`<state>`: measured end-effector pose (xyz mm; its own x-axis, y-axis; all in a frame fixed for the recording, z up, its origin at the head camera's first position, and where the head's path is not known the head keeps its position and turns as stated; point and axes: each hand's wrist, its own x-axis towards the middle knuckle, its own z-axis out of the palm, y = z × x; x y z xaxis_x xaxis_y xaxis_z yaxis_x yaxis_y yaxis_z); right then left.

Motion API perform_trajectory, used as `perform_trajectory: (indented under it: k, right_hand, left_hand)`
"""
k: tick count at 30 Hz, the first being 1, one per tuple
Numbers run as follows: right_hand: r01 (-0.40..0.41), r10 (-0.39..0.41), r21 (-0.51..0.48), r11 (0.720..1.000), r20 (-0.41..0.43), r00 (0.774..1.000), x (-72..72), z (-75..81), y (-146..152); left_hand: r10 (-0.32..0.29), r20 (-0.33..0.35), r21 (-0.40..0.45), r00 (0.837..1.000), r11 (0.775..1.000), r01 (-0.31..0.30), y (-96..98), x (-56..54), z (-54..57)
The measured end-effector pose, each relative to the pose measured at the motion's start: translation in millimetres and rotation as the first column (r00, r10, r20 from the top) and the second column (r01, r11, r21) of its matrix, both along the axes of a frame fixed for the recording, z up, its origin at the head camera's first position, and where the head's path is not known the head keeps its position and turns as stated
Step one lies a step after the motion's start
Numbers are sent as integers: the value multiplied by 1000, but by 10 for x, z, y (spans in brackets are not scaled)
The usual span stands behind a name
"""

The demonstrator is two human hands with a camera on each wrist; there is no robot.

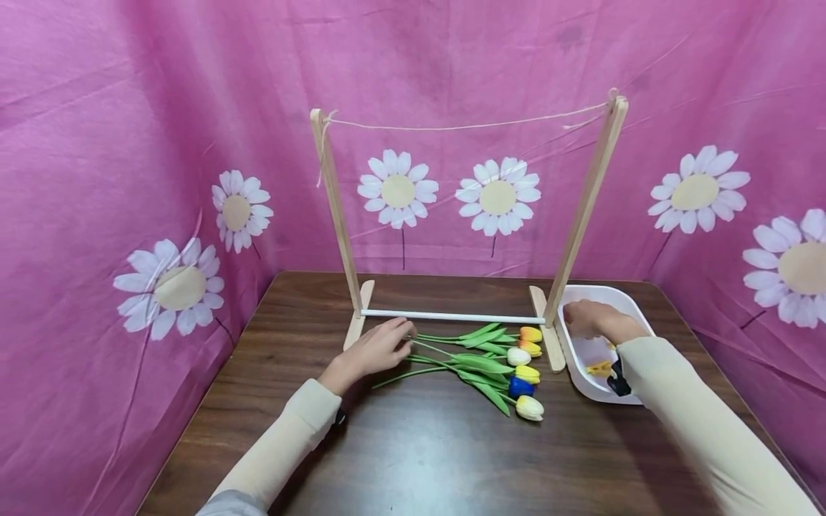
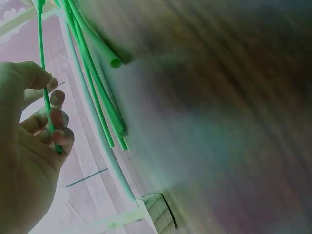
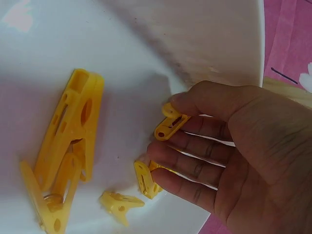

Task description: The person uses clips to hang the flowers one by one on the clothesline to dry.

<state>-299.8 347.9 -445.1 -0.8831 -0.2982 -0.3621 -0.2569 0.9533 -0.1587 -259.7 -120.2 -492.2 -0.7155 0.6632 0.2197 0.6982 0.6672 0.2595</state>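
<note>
My left hand (image 1: pixel 381 347) pinches the green stem (image 2: pixel 42 46) of an artificial tulip; the left wrist view shows it running between thumb and fingers. Beside it, several artificial tulips lie on the table, their green stems (image 2: pixel 90 73) towards my left hand and their heads to the right, among them a blue tulip (image 1: pixel 520 387) and a white tulip (image 1: pixel 530 408). Over at the right, my right hand (image 1: pixel 596 320) reaches inside a white plastic basin (image 1: pixel 609 396). Between its thumb and index finger it pinches a small yellow clothespin (image 3: pixel 171 126). More yellow clothespins (image 3: pixel 68 129) lie in the basin.
A wooden frame stands behind the tulips, with a left post (image 1: pixel 340 222), a right post (image 1: pixel 584 208), a string (image 1: pixel 445 128) across the top and a white rod (image 1: pixel 452 316) low down. Pink cloth (image 1: pixel 452 57) with printed daisies surrounds the brown table (image 1: pixel 413 459).
</note>
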Motion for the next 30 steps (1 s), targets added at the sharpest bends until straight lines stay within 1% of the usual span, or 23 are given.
perform_trajectory:
  k: [2, 4, 6, 8, 11, 13, 15, 18, 19, 21, 23, 26, 29, 30]
  right_hand:
    - [-11, 11, 1, 1000, -19, 1000, 4, -2, 20]
    - [-22, 22, 0, 1000, -39, 999, 12, 4, 28]
    - [-40, 39, -14, 999, -63, 997, 11, -2, 44]
    - [-49, 47, -22, 999, -83, 995, 7, -12, 60]
    - [-48, 45, -22, 999, -97, 994, -14, -3, 85]
    - [-35, 34, -9, 999, -101, 994, -22, 25, 93]
    - [-21, 20, -5, 1000, -106, 994, -28, 68, 94]
    - [-17, 15, -8, 1000, -140, 990, -26, 114, 99]
    - [-18, 17, -8, 1000, -152, 988, -29, 120, 107]
    - [-30, 26, -20, 999, -168, 985, -36, 133, 125]
    - [-28, 24, -21, 999, -165, 986, -37, 153, 138]
    - [-17, 11, -35, 999, -157, 988, -35, 190, 150]
    - [11, -23, -65, 998, -180, 983, -31, 217, 154]
    - [17, -33, -82, 996, -196, 980, -36, 220, 159]
  left_hand:
    - [4, 19, 39, 1000, 999, -5, -6, -7, 15]
    - [17, 25, 70, 1000, 997, -19, -13, -11, 30]
    - [37, 36, 102, 999, 994, -41, -20, -7, 47]
    - [57, 61, 151, 996, 986, -66, -19, -7, 59]
    - [74, 141, 253, 987, 961, -108, -11, -5, 87]
    - [72, 200, 326, 977, 935, -135, -4, -5, 114]
    - [63, 257, 392, 964, 905, -163, 5, -2, 151]
    - [39, 325, 474, 945, 858, -199, 20, 5, 205]
    - [31, 352, 496, 936, 842, -214, 27, 8, 223]
    - [22, 392, 524, 919, 816, -243, 41, 17, 260]
    - [16, 433, 540, 901, 797, -273, 58, 24, 298]
    - [4, 485, 551, 875, 776, -308, 85, 33, 357]
    - [-3, 544, 551, 839, 755, -355, 109, 33, 396]
    - [-8, 565, 555, 825, 744, -373, 116, 34, 407]
